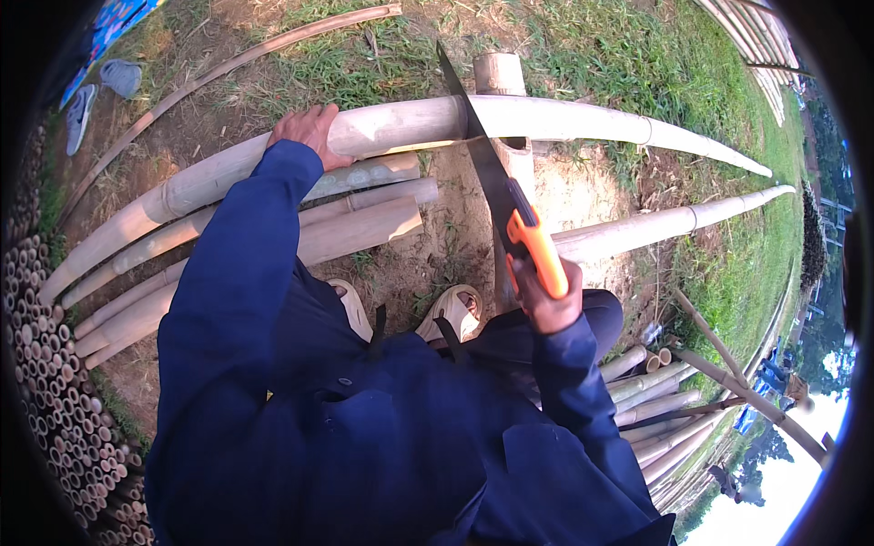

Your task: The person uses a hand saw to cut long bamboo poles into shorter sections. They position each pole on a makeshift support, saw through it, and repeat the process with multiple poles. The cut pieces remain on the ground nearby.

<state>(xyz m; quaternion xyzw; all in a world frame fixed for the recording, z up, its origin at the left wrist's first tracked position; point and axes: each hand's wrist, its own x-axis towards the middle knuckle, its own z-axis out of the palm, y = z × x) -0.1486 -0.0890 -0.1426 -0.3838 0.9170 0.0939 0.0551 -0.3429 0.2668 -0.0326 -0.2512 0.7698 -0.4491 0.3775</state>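
Observation:
A long, pale bamboo pole [396, 129] lies crosswise in front of me, resting by an upright notched bamboo piece [515, 164]. My left hand [310, 135] presses down on the pole left of the middle, fingers wrapped over its top. My right hand [552, 300] is closed round the orange handle of a hand saw [492, 173]. The saw's dark blade crosses the pole near a joint, its tip pointing away from me. Whether the teeth have cut into the bamboo cannot be made out.
Several cut bamboo poles [364, 227] lie below my left arm. Stacked bamboo ends [55, 382] fill the left edge. Another pole [637, 232] stretches right, and more bamboo [655, 396] lies at lower right. A person's shoes [82, 118] show at upper left. My sandals [451, 314] stand on bare soil.

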